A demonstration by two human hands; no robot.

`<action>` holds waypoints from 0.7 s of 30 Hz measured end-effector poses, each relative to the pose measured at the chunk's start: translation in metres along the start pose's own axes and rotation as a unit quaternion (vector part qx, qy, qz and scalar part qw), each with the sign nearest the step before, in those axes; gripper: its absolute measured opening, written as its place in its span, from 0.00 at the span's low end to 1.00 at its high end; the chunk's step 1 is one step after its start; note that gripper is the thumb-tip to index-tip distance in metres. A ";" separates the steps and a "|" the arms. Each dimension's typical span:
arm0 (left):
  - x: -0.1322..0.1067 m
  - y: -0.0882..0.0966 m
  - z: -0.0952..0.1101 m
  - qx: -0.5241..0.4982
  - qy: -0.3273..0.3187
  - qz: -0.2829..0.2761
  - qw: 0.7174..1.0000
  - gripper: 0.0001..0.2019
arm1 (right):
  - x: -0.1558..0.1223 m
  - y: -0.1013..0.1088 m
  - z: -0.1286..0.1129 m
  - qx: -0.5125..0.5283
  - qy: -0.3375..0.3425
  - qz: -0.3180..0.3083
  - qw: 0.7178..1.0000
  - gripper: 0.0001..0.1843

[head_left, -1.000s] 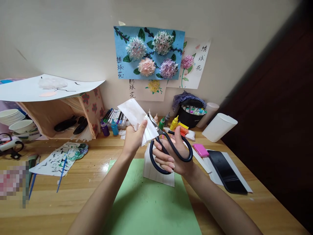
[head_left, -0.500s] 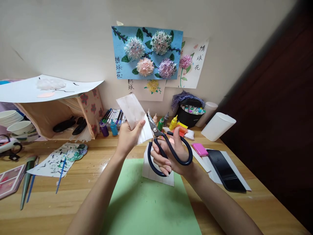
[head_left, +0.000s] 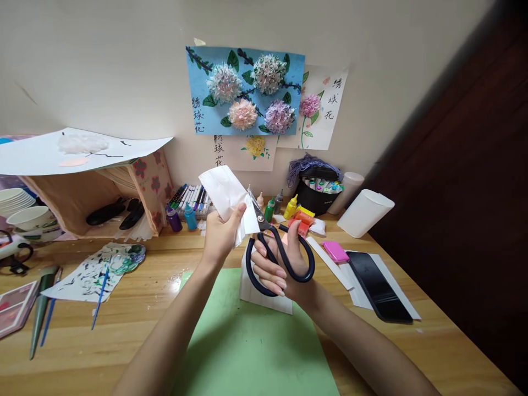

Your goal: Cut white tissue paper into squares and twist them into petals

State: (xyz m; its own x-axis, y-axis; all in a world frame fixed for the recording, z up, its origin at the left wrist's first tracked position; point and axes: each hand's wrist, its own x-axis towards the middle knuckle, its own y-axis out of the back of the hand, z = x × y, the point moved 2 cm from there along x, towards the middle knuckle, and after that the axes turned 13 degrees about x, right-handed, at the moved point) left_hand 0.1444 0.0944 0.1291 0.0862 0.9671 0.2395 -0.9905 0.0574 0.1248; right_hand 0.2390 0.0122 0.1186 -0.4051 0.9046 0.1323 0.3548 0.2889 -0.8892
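Observation:
My left hand (head_left: 220, 234) pinches a folded piece of white paper (head_left: 223, 190) and holds it up above the desk. My right hand (head_left: 284, 267) grips large black-handled scissors (head_left: 274, 250), fingers through the loops. The short metal blades point up and left and meet the right edge of the paper. Below both hands lies a green sheet (head_left: 256, 341) on the wooden desk (head_left: 136, 308), with a white paper piece (head_left: 256, 289) at its far edge.
Small paint bottles (head_left: 181, 217) and markers (head_left: 193, 195) line the wall. A black marker holder (head_left: 319, 195), a tipped white cup (head_left: 365, 212), a pink eraser (head_left: 335, 251) and a black phone (head_left: 377, 286) lie right. A paint-stained paper (head_left: 93, 269), brushes (head_left: 99, 294) and a cardboard box (head_left: 99, 198) are left.
The scissor handles have drawn closer together and the blades have closed onto the paper's edge. Both hands shifted slightly left with the view.

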 end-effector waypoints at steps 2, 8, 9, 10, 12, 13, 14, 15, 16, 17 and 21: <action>-0.001 -0.004 -0.003 -0.022 0.023 0.002 0.999 0.21 | 0.000 0.002 0.002 0.003 0.011 -0.008 1.000 0.41; -0.003 -0.006 -0.002 -0.055 0.047 -0.024 0.997 0.20 | -0.001 0.001 0.003 0.007 0.014 -0.014 1.000 0.40; -0.003 -0.006 -0.001 -0.056 0.051 -0.032 0.997 0.20 | -0.001 -0.001 0.002 0.006 0.011 -0.009 1.000 0.42; -0.003 -0.006 0.000 -0.057 0.057 -0.040 0.996 0.19 | -0.002 -0.002 0.000 0.002 0.008 -0.003 1.000 0.43; -0.003 -0.005 0.001 -0.060 0.069 -0.052 0.994 0.18 | -0.003 -0.004 -0.003 -0.008 -0.002 0.006 1.000 0.44; -0.002 -0.005 0.000 -0.062 0.073 -0.054 0.994 0.18 | -0.003 -0.005 -0.005 -0.011 -0.011 0.007 1.000 0.44; -0.002 -0.004 -0.001 -0.061 0.072 -0.055 0.994 0.19 | -0.004 -0.005 -0.007 -0.010 -0.023 0.006 1.000 0.44; -0.001 -0.003 -0.001 -0.058 0.066 -0.052 0.995 0.19 | -0.004 -0.006 -0.008 -0.008 -0.038 0.004 0.999 0.44; 0.000 -0.002 -0.002 -0.049 0.055 -0.045 0.996 0.19 | -0.005 -0.006 -0.009 -0.005 -0.052 0.002 0.999 0.44; 0.002 0.001 -0.003 -0.035 0.041 -0.038 0.998 0.18 | -0.006 -0.006 -0.010 -0.004 -0.064 0.000 0.998 0.44; 0.006 0.009 -0.001 0.039 -0.016 -0.023 0.999 0.15 | -0.008 -0.008 -0.014 -0.019 -0.078 0.002 0.997 0.45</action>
State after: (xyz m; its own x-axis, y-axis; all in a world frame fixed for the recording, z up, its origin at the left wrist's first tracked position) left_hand 0.1361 0.1007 0.1305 0.1357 0.9556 0.2617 -0.9743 0.0807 0.2105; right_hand 0.2509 0.0068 0.1306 -0.5293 0.8466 0.0557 0.3879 0.2998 -0.8716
